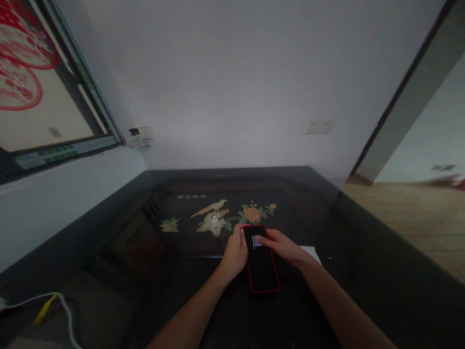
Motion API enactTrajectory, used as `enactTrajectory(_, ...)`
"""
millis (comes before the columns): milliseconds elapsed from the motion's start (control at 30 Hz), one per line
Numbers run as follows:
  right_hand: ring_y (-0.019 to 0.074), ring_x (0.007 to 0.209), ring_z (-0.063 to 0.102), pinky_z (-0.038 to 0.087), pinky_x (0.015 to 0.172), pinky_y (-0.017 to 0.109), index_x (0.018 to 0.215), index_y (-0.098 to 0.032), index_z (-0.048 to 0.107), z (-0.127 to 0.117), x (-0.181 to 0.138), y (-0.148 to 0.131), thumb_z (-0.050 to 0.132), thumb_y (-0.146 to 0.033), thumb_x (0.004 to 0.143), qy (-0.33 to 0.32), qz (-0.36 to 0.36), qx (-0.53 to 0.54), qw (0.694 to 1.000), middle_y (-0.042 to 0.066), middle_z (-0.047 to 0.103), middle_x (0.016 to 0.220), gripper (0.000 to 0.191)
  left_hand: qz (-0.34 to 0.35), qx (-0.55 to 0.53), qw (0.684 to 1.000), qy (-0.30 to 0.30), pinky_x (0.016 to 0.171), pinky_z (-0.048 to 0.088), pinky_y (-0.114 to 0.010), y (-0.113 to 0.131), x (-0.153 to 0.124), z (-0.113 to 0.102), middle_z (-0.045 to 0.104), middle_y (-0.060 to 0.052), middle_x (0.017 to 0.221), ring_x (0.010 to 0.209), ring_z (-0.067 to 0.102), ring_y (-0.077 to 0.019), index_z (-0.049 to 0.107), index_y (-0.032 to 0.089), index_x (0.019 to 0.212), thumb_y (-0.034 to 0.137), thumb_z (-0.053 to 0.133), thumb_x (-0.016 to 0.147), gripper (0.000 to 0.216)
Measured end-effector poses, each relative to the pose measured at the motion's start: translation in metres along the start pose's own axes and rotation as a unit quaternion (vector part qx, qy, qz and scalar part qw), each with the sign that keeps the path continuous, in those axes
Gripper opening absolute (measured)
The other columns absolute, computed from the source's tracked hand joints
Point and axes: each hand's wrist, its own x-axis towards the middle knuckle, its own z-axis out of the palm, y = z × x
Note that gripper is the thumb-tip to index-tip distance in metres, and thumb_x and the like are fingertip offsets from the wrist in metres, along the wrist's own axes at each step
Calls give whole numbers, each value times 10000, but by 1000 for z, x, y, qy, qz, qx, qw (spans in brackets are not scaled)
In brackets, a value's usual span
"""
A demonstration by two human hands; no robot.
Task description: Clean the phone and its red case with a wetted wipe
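Observation:
A black phone in a red case (262, 266) lies flat on the dark glass-topped table (363, 271), its screen showing white digits near the top. My left hand (235, 252) curls against the phone's left edge, fingers closed on it. My right hand (281, 245) rests over the upper right of the phone, with a fingertip touching the lit part of the screen. A small white bottle (216, 226) stands upright just beyond my left hand, apart from it.
Under the glass is a painted bird and flower panel (221, 213). A white paper (311, 253) lies right of my right wrist. White and yellow cables (51, 305) trail at the near left. Wall sockets (318, 127) sit on the far wall; a doorway opens at right.

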Motion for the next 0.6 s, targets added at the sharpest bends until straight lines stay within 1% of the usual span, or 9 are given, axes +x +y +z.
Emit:
enactTrajectory(67,222,897,685,520,834,333,1029,-164,716,0,-1,-1,756,-584,802,-3,0,-4,1000,56,747,930,479,-1,-2,1000,-5,788,503,-342,0,0,-1,686,-84,962,858,660,-209,557,193,1155,475,288,1060,401)
enactTrajectory(200,217,904,688,518,864,339,1027,-164,719,-1,-1,-2,757,-556,817,-6,-5,1,1000,56,748,942,446,-6,-8,1000,-3,794,500,-343,1,-1,-1,689,-86,977,863,655,-212,556,195,1150,498,300,1054,408)
enactTrajectory(300,225,918,690,519,868,345,1036,-166,720,-1,-2,-2,755,-558,817,-11,-2,6,1000,58,750,951,451,-7,-8,1000,-5,786,499,-337,2,-1,-2,681,-75,951,855,652,-211,559,201,1137,501,301,1053,405)
enactTrajectory(433,225,896,694,520,857,343,1042,-157,719,-1,-1,-2,757,-575,807,-12,0,5,1000,58,752,938,481,-4,-8,1000,-3,813,492,-336,1,-1,-2,669,-66,941,879,645,-209,567,203,1101,496,301,1053,399)
enactTrajectory(600,235,915,694,524,864,355,1054,-163,719,-3,0,1,752,-594,804,-9,5,-3,1000,60,753,957,499,-25,-34,999,-4,817,498,-328,-5,-1,0,669,-65,948,884,643,-204,568,199,1085,485,323,1046,378)
